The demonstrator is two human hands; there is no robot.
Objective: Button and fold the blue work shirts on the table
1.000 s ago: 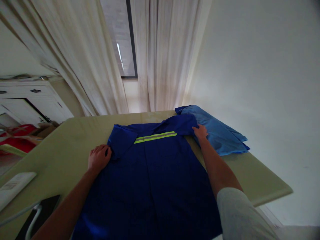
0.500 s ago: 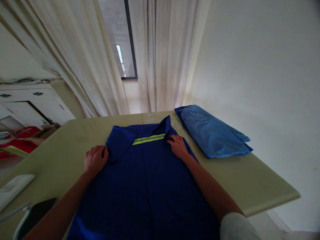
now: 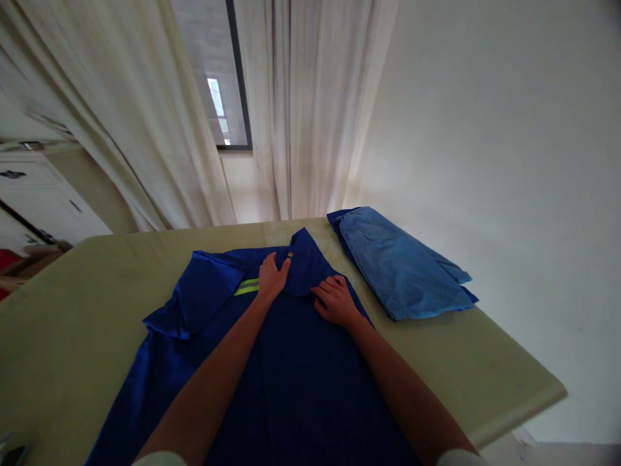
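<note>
A dark blue work jacket (image 3: 301, 388) with a yellow-green reflective stripe lies spread before me, its upper left and upper right parts folded inward. My left hand (image 3: 273, 277) rests across the stripe at the inner edge of the right fold, thumb spread away from the fingers. Beside the thumb a small label shows on that fold. My right hand (image 3: 334, 299) has its fingers curled on the cloth at the lower outer part of the same fold; its fingertips pinch the fabric there.
The jacket lies on a pale green table (image 3: 121, 272). Folded blue garments (image 3: 402, 268) are stacked at the back right, near the wall. Curtains (image 3: 315, 116) hang behind the table, and a white cabinet (image 3: 43, 194) stands at the far left. A dark object shows at the lower left.
My left hand has left the jacket's left edge and moved right to the right fold. That flap now lies further inward over the stripe. The view has shifted slightly right.
</note>
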